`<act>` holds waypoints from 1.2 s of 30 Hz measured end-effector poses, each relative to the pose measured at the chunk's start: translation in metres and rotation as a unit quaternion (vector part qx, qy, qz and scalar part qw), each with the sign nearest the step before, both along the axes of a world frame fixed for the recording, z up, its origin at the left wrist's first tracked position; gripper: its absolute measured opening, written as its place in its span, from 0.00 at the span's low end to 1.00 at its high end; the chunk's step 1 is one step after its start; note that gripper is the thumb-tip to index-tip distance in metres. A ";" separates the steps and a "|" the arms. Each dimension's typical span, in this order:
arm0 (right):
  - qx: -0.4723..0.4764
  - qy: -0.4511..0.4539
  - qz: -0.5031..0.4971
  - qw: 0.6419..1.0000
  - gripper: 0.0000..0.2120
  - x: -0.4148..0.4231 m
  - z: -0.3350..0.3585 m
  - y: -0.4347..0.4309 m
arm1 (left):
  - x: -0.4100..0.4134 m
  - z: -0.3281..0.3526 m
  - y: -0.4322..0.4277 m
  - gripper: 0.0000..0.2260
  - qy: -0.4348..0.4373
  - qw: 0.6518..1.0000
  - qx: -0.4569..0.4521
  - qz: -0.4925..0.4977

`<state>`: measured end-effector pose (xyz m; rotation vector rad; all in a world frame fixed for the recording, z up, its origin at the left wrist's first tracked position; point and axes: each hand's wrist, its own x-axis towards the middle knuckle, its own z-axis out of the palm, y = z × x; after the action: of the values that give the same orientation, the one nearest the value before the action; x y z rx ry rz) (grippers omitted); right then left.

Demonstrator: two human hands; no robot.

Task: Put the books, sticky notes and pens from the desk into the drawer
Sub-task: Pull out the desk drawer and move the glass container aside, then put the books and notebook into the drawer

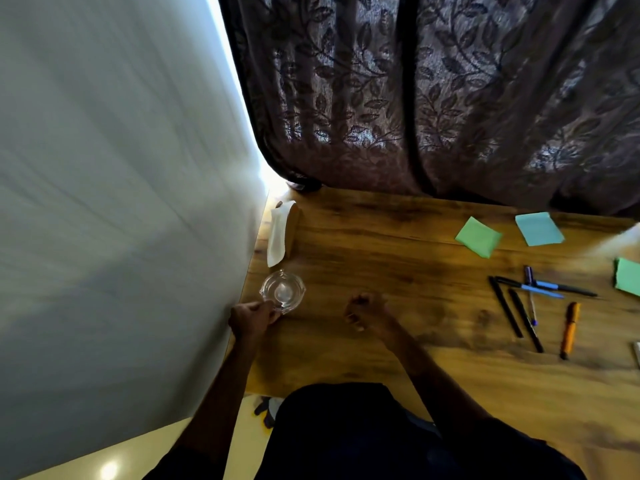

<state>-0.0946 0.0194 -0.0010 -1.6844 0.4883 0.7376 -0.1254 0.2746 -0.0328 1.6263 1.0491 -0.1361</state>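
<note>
Lying well to the right of both hands: pens (525,320), a loose cluster on the surface (381,237). Two black ones and an orange pen (569,329) run near-to-far, so a hand coming from the left would meet them broadside. Two blue pens (545,291) cross them left-to-right. Notes: green pad (479,236) and blue pad (538,228) farther back, second green pad (628,275) at the right frame edge. Books, drawer: not in view. Right hand (367,311): the nearer one, clenched over mid-surface, nothing seen in it. The pens lie to its right at about the same depth, so a sideways reach seems called for. Left hand (252,318): at the left edge, fingers curled on the near rim of a glass dish (283,292), farthest from the pens. Beyond: white folded item (277,233), curtain (415,98), wall (121,168).
</note>
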 end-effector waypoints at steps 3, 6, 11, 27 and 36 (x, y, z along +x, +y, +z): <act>0.000 -0.001 0.002 1.000 0.08 0.000 -0.004 0.000 | -0.001 -0.005 0.001 0.08 -0.003 1.000 -0.014 0.000; 0.000 -0.004 0.005 1.000 0.07 -0.001 -0.006 -0.002 | -0.001 -0.006 0.002 0.14 -0.011 0.999 -0.022 0.021; -0.003 -0.004 0.014 1.000 0.06 -0.002 -0.004 -0.002 | -0.009 0.001 -0.008 0.13 -0.037 0.999 0.032 0.017; -0.410 -0.363 0.155 0.822 0.22 -0.040 -0.015 -0.081 | -0.005 0.028 -0.136 0.16 -0.223 0.824 0.247 -0.458; -0.365 -0.175 0.080 0.911 0.25 -0.110 0.001 -0.172 | -0.004 0.024 -0.245 0.15 -0.193 0.663 0.269 -0.672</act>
<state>-0.2043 -0.1522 0.0004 -2.5259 0.3936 0.3538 -0.1292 0.0292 -0.0088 2.5267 -0.7201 -0.4529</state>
